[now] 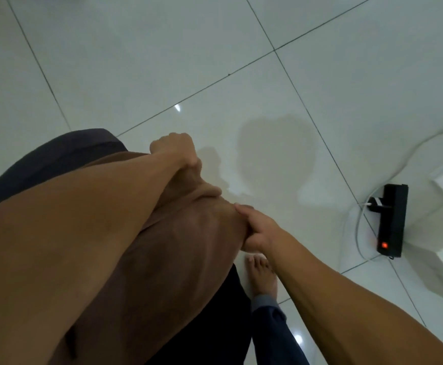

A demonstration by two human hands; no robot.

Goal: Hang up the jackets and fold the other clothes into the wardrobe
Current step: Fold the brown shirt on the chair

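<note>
Brown cloth (183,246) fills the lower left and middle of the frame, draped over the left forearm and held up above the floor (162,61); what garment it is cannot be told. A darker cloth (43,159) shows behind it at the left edge.

Judging by the task, this looks like the start of a fold, or the carry to the wardrobe, which is not in the frame. To do it well, the two hands should find matching corners or a seam, pull the top edge taut so the cloth hangs flat, and keep the lower end off the tiles. With the bunching near the middle, a shake before folding would likely help.

As to the grip: the left hand (175,154), just above frame centre, is clenched on a gathered bunch of the brown cloth, fingers curled under and hidden. The right hand (257,230), right of centre, pinches the cloth's right edge, thumb on top, fingers behind the fabric.

A bare foot (261,272) stands on the tiles below the right hand. At the right edge, well apart, lies a black power strip (391,219) with a red light.
</note>
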